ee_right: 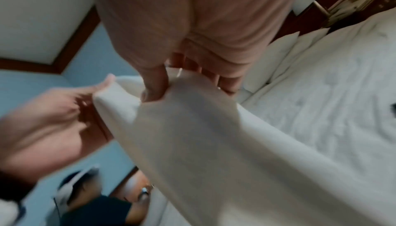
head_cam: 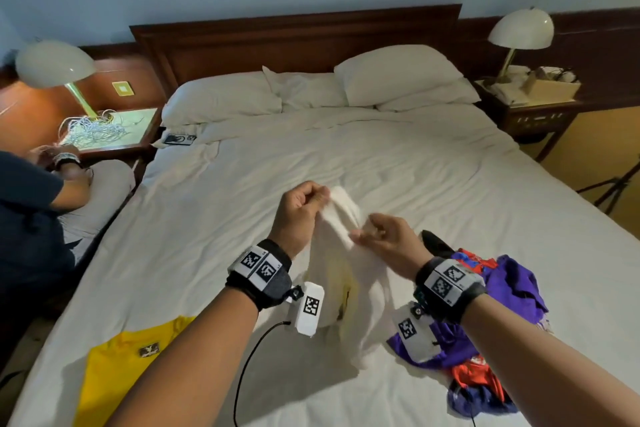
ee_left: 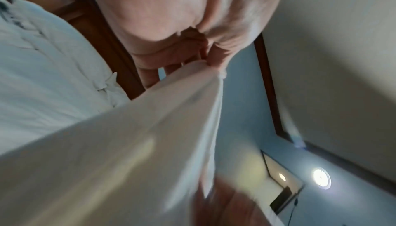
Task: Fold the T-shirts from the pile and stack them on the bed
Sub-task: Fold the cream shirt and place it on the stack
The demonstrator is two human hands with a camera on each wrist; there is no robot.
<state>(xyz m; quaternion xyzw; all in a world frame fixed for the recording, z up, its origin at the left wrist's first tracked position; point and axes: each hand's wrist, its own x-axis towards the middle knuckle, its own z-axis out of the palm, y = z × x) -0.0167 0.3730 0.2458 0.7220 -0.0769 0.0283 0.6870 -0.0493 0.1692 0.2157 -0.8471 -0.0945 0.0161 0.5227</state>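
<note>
While both hands pinch its top, white T-shirt hangs lengthwise downward

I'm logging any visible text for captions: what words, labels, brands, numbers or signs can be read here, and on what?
No words or numbers can be read.
Yellow T-shirt: a small dark chest patch with a pale emblem, no legible text.
Wristbands and hanging tags: black-and-white square code markers only; tiny print beside them is too small.
Phone on the bed: too small.
</note>
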